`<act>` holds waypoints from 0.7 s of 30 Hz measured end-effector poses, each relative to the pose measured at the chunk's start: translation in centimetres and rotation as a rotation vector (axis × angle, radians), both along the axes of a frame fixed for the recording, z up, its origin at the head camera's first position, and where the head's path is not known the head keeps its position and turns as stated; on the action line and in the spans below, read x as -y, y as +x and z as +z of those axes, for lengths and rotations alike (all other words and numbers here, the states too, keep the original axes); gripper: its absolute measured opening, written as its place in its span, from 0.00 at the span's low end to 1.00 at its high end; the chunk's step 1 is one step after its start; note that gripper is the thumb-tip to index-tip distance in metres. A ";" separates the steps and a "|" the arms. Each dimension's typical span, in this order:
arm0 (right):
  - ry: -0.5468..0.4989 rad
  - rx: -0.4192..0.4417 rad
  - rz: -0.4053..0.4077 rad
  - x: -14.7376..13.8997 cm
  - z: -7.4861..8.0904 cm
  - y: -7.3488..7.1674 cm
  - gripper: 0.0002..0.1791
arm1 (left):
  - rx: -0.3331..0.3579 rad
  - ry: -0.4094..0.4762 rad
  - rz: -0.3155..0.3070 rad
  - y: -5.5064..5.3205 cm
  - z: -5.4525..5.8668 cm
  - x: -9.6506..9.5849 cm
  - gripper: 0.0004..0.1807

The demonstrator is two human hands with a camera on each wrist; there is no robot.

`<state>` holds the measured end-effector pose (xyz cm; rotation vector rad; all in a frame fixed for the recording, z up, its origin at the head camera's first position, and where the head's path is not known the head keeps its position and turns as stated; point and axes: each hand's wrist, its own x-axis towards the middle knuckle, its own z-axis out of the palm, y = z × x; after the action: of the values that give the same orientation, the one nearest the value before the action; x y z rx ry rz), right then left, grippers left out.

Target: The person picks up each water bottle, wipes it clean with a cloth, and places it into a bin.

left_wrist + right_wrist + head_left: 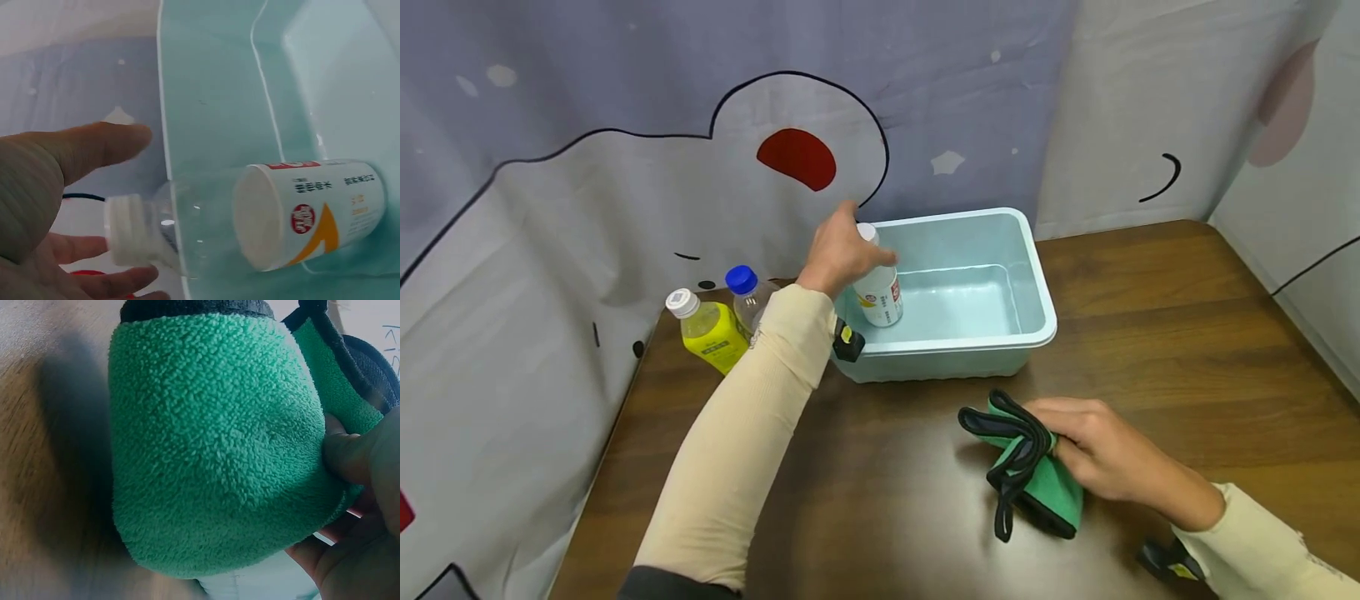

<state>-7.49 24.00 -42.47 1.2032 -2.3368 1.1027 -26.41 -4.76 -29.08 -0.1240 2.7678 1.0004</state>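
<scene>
At the left end of a pale teal plastic basin [955, 343] stands a clear bottle [880, 302] with a white label and white cap. My left hand [844, 254] is around the bottle's top. In the left wrist view its thumb [106, 147] is straight and apart from the bottle, while the other fingers lie behind the white cap [128, 230]. My right hand [1105, 450] grips a folded green cloth [1051, 492] with black edging, in front of the basin. Seen from the right wrist, the thumb presses into the fuzzy cloth [212, 444], which hangs above the table.
Left of the basin are a bottle of yellow liquid [715, 337] with a white cap and a clear bottle [749, 302] with a blue cap. The wooden table [1187, 333] meets a patterned curtain [625, 200] at the back and left.
</scene>
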 end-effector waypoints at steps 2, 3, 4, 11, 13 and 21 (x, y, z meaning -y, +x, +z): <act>0.005 0.001 -0.005 -0.1 0.1 -0.1 0.36 | -0.005 -0.017 -0.036 0.2 0.6 -0.1 0.55; 0.002 -0.008 -0.003 -0.1 0.1 -0.2 0.36 | -0.005 -0.026 -0.053 0.2 1.0 -0.1 0.55; 0.002 -0.011 -0.004 -0.1 0.2 -0.2 0.36 | -0.001 -0.039 -0.069 0.3 1.3 -0.2 0.56; 0.008 -0.019 -0.008 -0.3 0.2 -0.6 0.36 | 0.013 -0.139 -0.163 1.2 2.9 -0.3 0.56; 0.007 -0.020 -0.008 -0.3 0.2 -0.7 0.37 | 0.003 -0.164 -0.183 1.5 3.3 -0.2 0.56; -0.003 -0.019 0.004 -0.5 0.3 -1.3 0.38 | -0.053 -0.207 -0.231 2.4 4.9 0.9 0.57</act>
<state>-8.79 24.47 -42.17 1.2124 -2.3193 1.0909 -24.02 -5.61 -24.19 0.1920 2.8446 0.6688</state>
